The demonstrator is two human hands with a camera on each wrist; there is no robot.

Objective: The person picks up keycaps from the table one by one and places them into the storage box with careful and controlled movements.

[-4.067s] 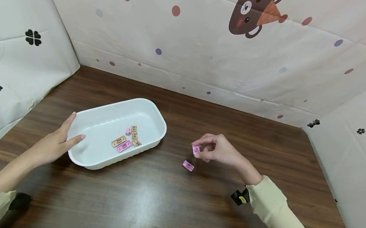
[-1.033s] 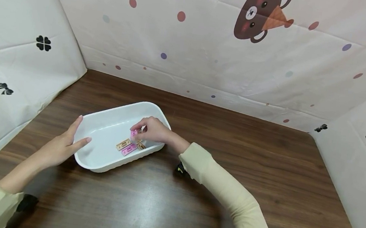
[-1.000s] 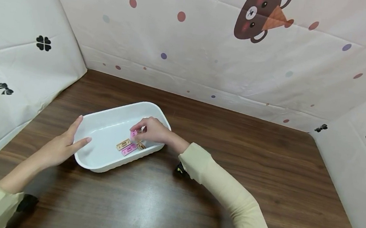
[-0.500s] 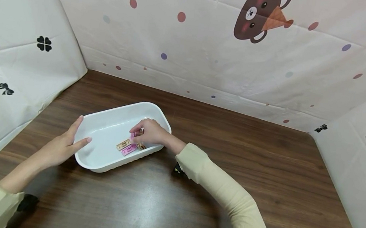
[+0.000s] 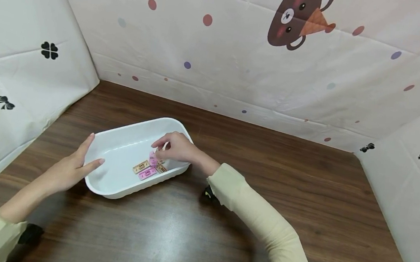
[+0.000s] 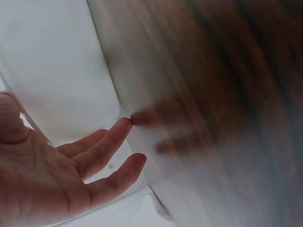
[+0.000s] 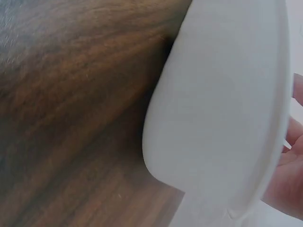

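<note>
A white tub [image 5: 109,192] sits on the table, holding several small pink and tan blocks with dark print. My left hand [image 5: 67,166] holds its left end, thumb over the rim and the other fingers outside; the left wrist view shows those fingers [image 6: 104,146] extended beside the tub wall. My right hand [image 5: 178,148] reaches over the right rim into the tub. Its thumb and index finger are apart, just above a pink block [image 5: 153,162]. Beside it lie another pink block [image 5: 147,173] and a tan block [image 5: 141,167]. The right wrist view mostly shows the tub's outer wall [image 7: 213,104].
The brown wood-grain table [image 5: 293,188] extends to the right and front. White printed sheets [image 5: 225,63] enclose the back and both sides. My right sleeve [image 5: 255,214] hides a strip of table beneath it.
My right hand carried a pink block from the table into the tub. In the last half second it lifted slightly, leaving pink blocks below its fingertips. My left hand stayed at the tub.
</note>
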